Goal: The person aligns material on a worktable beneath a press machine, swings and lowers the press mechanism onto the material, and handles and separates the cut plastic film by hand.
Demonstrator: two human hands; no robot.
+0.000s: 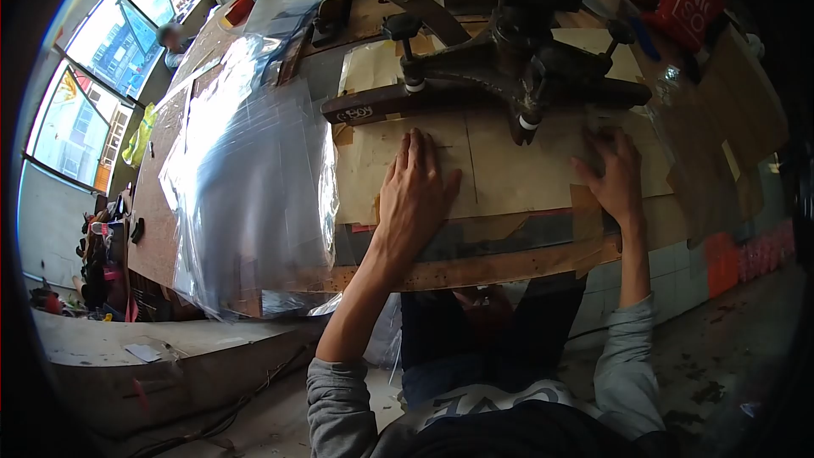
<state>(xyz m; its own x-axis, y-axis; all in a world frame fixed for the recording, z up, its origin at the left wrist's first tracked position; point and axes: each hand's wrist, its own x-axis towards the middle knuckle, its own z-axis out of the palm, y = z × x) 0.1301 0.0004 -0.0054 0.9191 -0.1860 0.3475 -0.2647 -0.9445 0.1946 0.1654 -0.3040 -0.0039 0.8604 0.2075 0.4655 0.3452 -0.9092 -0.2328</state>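
Observation:
My left hand [417, 191] lies flat, fingers stretched forward, on a pale board [496, 174] that has a dark line across it. Its fingertips are just short of the dark metal bar [369, 107] of a press [509, 59]. My right hand [616, 176] rests near the right side of the same board, thumb apart from its bent fingers, and I see nothing held in it. Above the board, between both hands, stands the press's heavy frame with black knobs [402, 27]. A stack of clear plastic sheets [263, 178] lies left of my left hand.
Brown tape [587, 216] and a worn wooden edge [475, 270] run along the bench front. A red bag [687, 0] is at the back right. Another person [172, 41] is by the windows at far left. Cables [246, 399] lie at lower left.

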